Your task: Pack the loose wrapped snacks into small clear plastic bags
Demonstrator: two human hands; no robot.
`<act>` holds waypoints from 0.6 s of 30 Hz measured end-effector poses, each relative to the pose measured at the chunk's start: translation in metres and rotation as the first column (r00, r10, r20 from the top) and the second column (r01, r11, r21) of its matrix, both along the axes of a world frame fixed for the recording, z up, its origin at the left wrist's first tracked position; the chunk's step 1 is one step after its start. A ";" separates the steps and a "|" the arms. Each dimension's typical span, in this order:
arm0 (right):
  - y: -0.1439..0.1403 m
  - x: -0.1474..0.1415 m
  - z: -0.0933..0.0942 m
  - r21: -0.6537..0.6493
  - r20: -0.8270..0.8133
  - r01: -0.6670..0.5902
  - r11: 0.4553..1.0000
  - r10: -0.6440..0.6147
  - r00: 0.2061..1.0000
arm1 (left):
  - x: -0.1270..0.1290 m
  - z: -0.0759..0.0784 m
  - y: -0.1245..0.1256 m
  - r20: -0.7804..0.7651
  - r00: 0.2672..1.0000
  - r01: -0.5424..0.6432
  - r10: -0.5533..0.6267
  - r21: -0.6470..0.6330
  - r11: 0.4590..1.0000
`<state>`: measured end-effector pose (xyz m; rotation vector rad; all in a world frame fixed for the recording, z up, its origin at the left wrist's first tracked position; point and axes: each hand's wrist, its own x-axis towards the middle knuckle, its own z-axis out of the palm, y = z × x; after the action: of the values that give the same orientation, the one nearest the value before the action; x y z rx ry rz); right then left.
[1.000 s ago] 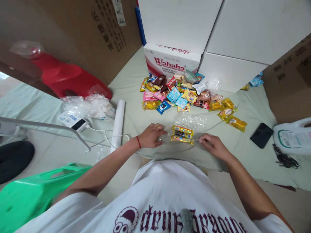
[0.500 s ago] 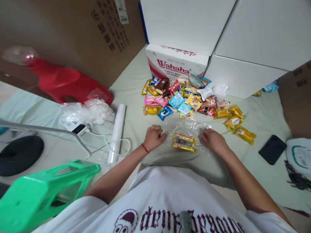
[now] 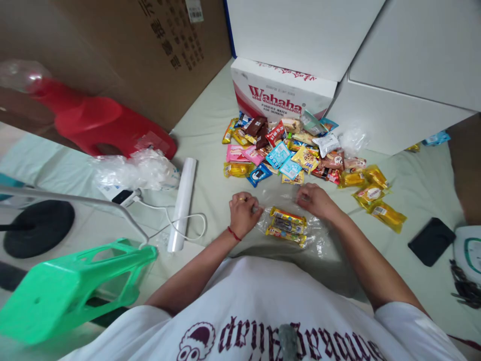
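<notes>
Three wrapped bars (image 3: 287, 225), in or on clear plastic (image 3: 319, 240)

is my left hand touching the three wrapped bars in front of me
Apart: the head view shows a narrow gap between the left hand and the nearest ends of the wrapped bars.

White short-sleeved T-shirt (image 3: 274, 291), printed across the front with dark maroon blackletter lettering (image 3: 248, 336) and a round-eyed cartoon head (image 3: 197, 341). A blurred grey object (image 3: 288, 341) overlaps the lettering. Left hand (image 3: 244, 213): ring (image 3: 242, 199); red cord (image 3: 234, 233) at the wrist.
</notes>
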<state>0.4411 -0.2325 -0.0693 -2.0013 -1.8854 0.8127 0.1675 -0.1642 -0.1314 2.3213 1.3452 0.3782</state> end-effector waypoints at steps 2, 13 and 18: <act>-0.015 -0.005 0.014 0.129 -0.031 -0.059 0.990 0.064 0.997 | -0.002 -0.001 0.002 0.044 0.998 0.034 -0.033 -0.013 0.999; -0.094 -0.085 -0.012 -0.035 0.113 -0.294 0.955 0.296 0.949 | -0.027 0.007 0.017 0.088 0.969 0.241 -0.230 -0.134 0.961; -0.088 -0.090 -0.002 -0.028 0.155 -0.239 0.971 0.241 0.958 | -0.042 0.020 0.024 0.229 0.891 0.433 -0.391 -0.174 0.884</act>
<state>0.3512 -0.3203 -0.0710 -1.9160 -2.2518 0.7414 0.1251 -0.1401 -0.1112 2.2408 0.7294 0.2839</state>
